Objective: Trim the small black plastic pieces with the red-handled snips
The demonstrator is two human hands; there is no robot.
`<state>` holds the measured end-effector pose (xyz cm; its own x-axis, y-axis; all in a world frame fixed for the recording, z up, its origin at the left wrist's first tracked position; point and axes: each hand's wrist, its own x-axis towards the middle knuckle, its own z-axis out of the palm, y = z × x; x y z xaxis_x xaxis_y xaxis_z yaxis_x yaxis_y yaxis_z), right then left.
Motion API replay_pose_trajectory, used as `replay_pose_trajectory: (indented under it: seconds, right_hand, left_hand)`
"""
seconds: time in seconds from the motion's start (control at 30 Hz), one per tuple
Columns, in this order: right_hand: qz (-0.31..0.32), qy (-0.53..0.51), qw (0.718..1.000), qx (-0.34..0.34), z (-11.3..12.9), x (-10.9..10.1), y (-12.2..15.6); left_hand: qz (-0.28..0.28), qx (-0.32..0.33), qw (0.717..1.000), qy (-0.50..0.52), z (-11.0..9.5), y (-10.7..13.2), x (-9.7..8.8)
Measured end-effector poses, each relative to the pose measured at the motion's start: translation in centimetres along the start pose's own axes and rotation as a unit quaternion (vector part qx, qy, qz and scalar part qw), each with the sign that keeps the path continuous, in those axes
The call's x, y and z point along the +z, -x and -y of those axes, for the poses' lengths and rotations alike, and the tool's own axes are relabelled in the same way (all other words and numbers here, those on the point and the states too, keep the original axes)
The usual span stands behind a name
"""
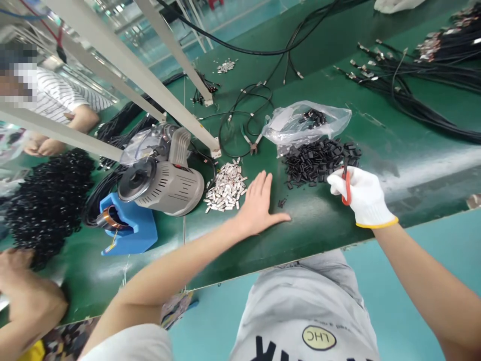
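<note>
My left hand (259, 205) lies open and flat on the green workbench (311, 225), bare, next to a heap of silver metal terminals (225, 188). My right hand (363, 195), in a white knit glove with a yellow cuff, is shut on red-handled snips (345, 186). It is just below and to the right of a heap of small black plastic parts (319, 160). Behind that heap lies a clear plastic bag (306, 123) with more black parts inside. Small side cutters (252, 145) rest near the bag, on a loop of black wire (244, 118).
A grey round machine (163, 173) and a blue holder (130, 225) stand left of the terminals. Bundles of black cable with metal ends (409, 82) lie at the upper right. A co-worker's hands (41, 146) (28, 293) are at the left, beside a black cable heap (48, 205).
</note>
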<state>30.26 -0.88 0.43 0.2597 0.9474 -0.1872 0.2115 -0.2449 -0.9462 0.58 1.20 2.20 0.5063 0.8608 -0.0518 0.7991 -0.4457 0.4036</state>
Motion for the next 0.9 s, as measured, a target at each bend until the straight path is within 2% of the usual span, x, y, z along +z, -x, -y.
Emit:
replay_pose_trajectory:
  seconds: [0.03, 0.1, 0.23, 0.43, 0.7, 0.8, 0.9]
  right_hand:
    - [-0.005, -0.002, 1.0, 0.0, 0.0, 0.0, 0.0]
    - [-0.014, -0.008, 1.0, -0.005, 0.1, 0.1, 0.0]
    - [-0.05, -0.045, 0.998, -0.021, 0.3, -0.1, 0.0]
    - [-0.119, -0.129, 0.984, -0.043, 0.5, -1.1, -0.1]
    - [-0.109, -0.153, 0.98, -0.06, 0.4, -1.4, 0.0]
    - [-0.11, -0.14, 0.982, -0.066, 0.5, -1.6, 0.1]
    - [-0.111, -0.136, 0.982, -0.073, 0.4, -1.8, 0.1]
  left_hand:
    - [0.009, -0.015, 0.999, -0.029, -0.7, 0.9, 1.2]
    - [-0.007, -0.046, 0.996, -0.074, -1.9, 1.2, 3.3]
    - [-0.052, -0.09, 0.992, -0.076, -3.6, -2.0, 5.4]
    - [-0.105, -0.128, 0.985, -0.052, -5.9, -7.0, 6.4]
    - [-0.157, -0.156, 0.975, 0.002, -9.5, -12.9, 8.0]
    - [-0.157, -0.159, 0.975, 0.005, -10.0, -13.2, 7.8]
    - [-0.169, -0.138, 0.976, -0.013, -10.2, -11.9, 6.8]
